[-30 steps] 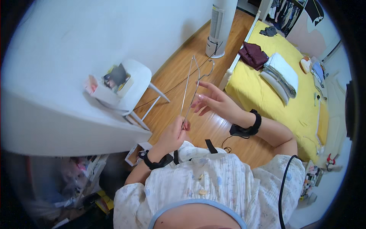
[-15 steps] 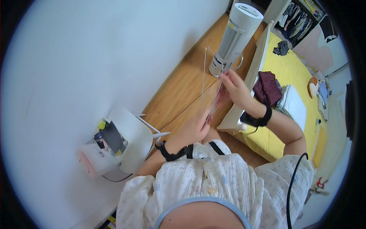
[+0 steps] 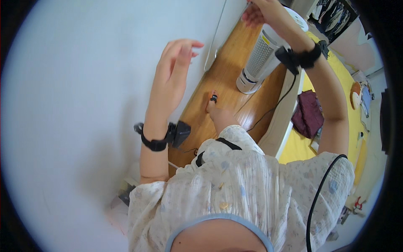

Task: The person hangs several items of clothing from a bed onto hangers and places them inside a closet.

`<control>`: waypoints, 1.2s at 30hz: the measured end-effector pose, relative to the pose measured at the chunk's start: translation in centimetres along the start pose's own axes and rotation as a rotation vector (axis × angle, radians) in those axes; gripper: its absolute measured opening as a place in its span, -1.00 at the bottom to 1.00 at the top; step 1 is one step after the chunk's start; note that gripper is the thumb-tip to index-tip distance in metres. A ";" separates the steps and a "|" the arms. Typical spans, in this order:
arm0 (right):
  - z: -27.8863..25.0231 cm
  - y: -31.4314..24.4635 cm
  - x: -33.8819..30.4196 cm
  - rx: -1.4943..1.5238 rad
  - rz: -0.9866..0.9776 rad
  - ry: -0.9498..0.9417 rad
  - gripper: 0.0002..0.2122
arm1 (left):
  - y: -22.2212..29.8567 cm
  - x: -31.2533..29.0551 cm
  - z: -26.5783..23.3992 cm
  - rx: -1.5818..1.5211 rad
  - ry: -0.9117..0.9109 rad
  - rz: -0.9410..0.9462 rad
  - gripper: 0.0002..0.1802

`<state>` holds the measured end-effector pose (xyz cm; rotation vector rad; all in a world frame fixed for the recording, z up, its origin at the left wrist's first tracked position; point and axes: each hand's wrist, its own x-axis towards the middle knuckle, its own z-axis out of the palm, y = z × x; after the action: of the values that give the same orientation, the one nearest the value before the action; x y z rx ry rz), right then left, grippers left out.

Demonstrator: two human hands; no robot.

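Observation:
At the top of the view my right hand [image 3: 262,12] has its fingers closed at the edge of a thin wire hanger [image 3: 216,31]. One rounded end of the hanger hangs down in front of the white wall; its upper part runs out of the picture. My left hand [image 3: 173,75] is raised left of the hanger, apart from it, with the fingers loosely curved and nothing in them. Both wrists wear black straps with small black devices. Behind my right forearm stands a tall white tower appliance [image 3: 262,59] with a slotted grille.
The white wall [image 3: 84,84] fills the left side. Below is a wooden floor [image 3: 226,80] with a dark cable [image 3: 268,113] and my foot [image 3: 212,101]. To the right, a bed with a yellow cover [image 3: 336,80] carries a folded maroon cloth [image 3: 308,113]. Hanging clothes [image 3: 331,17] show at the back.
Both hands have risen from low in front of me and moved apart. The left hand has let go of the hanger; the right has carried it up toward the wall. The view has shifted.

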<state>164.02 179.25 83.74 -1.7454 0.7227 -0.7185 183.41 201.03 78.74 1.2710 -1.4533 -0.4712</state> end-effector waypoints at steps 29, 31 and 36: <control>-40.5 21.3 53.2 0.299 0.095 1.267 -0.61 | -25.1 88.1 26.7 -0.734 -0.762 -0.074 -0.49; -44.3 23.4 52.6 0.366 0.111 1.363 -0.74 | -27.8 90.2 30.2 -0.713 -0.760 -0.093 -0.55; -51.5 32.1 53.2 0.416 0.135 1.382 -0.81 | -41.1 96.2 39.9 -0.813 -0.768 -0.230 -0.64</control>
<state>154.60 99.88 72.33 -0.6107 1.4160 -1.8342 182.62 89.11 75.52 0.5899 -1.4509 -1.6461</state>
